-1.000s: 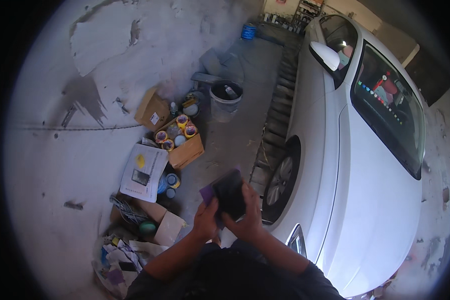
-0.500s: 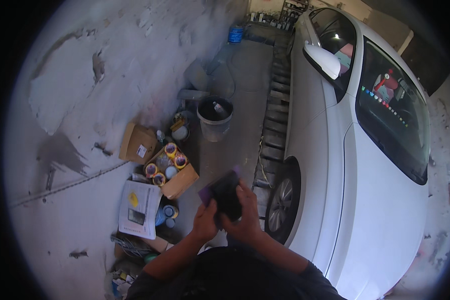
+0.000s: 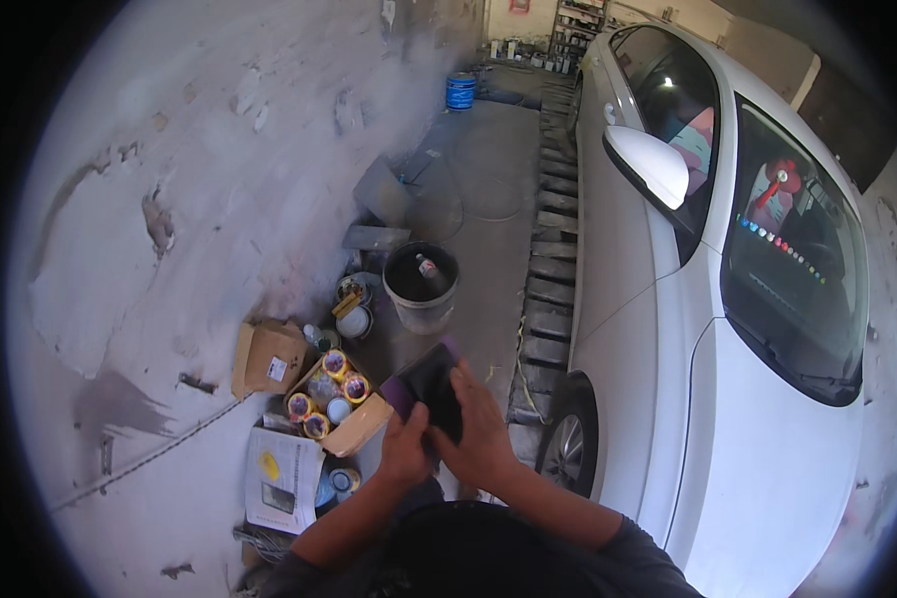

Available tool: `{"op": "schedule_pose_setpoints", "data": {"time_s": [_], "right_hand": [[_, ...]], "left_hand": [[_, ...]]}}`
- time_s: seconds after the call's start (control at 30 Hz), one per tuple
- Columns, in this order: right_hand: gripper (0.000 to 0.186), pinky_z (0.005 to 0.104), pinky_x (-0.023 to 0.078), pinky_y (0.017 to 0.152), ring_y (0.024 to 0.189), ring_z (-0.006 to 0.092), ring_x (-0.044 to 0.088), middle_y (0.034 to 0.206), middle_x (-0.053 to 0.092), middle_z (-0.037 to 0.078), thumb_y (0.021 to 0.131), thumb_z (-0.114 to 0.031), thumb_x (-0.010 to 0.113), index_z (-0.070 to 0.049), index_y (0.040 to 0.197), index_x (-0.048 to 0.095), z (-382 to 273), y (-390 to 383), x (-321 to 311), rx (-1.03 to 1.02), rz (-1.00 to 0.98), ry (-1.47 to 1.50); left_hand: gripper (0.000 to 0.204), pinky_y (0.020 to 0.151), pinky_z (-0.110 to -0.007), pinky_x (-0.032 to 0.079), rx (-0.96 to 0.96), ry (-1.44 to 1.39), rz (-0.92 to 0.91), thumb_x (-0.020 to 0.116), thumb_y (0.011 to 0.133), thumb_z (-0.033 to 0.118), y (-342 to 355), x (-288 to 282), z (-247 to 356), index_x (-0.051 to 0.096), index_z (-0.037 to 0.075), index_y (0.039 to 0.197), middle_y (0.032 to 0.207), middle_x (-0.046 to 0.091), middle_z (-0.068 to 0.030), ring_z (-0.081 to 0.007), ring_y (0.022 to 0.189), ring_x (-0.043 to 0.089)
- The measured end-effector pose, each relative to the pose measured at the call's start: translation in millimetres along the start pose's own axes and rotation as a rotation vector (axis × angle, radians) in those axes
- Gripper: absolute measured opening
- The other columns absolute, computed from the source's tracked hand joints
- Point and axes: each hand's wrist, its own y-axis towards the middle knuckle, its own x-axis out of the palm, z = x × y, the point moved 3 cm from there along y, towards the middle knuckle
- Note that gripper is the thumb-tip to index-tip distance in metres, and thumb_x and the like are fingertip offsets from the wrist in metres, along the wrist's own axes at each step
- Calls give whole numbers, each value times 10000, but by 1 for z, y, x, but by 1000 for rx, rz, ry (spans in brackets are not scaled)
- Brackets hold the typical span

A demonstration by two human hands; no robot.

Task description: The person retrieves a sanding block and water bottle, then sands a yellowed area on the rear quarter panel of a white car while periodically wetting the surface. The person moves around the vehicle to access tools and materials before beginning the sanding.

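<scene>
A black block [image 3: 435, 389] with a purple layer [image 3: 397, 397] showing at its edges sits just below the frame's centre, its underside hidden. The left hand [image 3: 407, 448] grasps it, thumb on top, other fingers mostly out of sight; the right hand [image 3: 480, 436] grips its right edge. Lower left, the left forearm partly covers cans [image 3: 344, 480]. At right, the white car's [image 3: 633, 334] front runs off the lower edge; jars on the top shelves [image 3: 575, 30] are indistinct.
</scene>
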Motion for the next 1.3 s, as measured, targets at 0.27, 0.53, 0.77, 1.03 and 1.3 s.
{"op": "schedule_pose_setpoints", "data": {"time_s": [0.27, 0.53, 0.77, 1.03, 1.3], "right_hand": [[817, 481, 376, 1105, 1364, 421, 444, 1496, 417, 265, 840, -176, 733, 19, 1504, 299, 52, 106, 33, 99, -171, 86], [663, 363, 470, 1021, 1249, 257, 577, 1379, 565, 205, 934, -150, 695, -32, 1487, 350, 125, 209, 77, 703, -143, 730], [588, 331, 484, 995, 1210, 229, 602, 1362, 584, 212, 974, -90, 613, -6, 1489, 343, 119, 261, 95, 787, -57, 545], [719, 428, 352, 1138, 1379, 402, 432, 1463, 443, 273, 871, -124, 704, 32, 1475, 345, 137, 288, 89, 166, 76, 5], [910, 449, 348, 1147, 1400, 424, 400, 1515, 361, 285, 798, -131, 800, 32, 1501, 246, 186, 330, 90, 139, 5, 152]], "left_hand": [[473, 1006, -386, 488, -123, 139, 116, 632, 959, 161, 106, -64, 31, 489, -1, 1380, 1269, 620, -113, -222, 1152, 611], [496, 983, -396, 507, -118, 106, -63, 641, 925, 150, 207, -114, 83, 487, 5, 1374, 1254, 626, -112, -236, 1135, 625], [424, 982, -332, 478, -84, 267, -67, 621, 970, 136, 270, -132, 96, 506, -9, 1352, 1234, 623, -78, -169, 1121, 592], [418, 989, -330, 468, -40, 260, -73, 590, 990, 132, 325, -111, 111, 486, -1, 1371, 1254, 621, -87, -177, 1132, 595], [347, 965, -300, 478, -4, 282, 59, 534, 1029, 138, 388, -90, 96, 527, -9, 1342, 1211, 637, -62, -143, 1105, 594]]}}
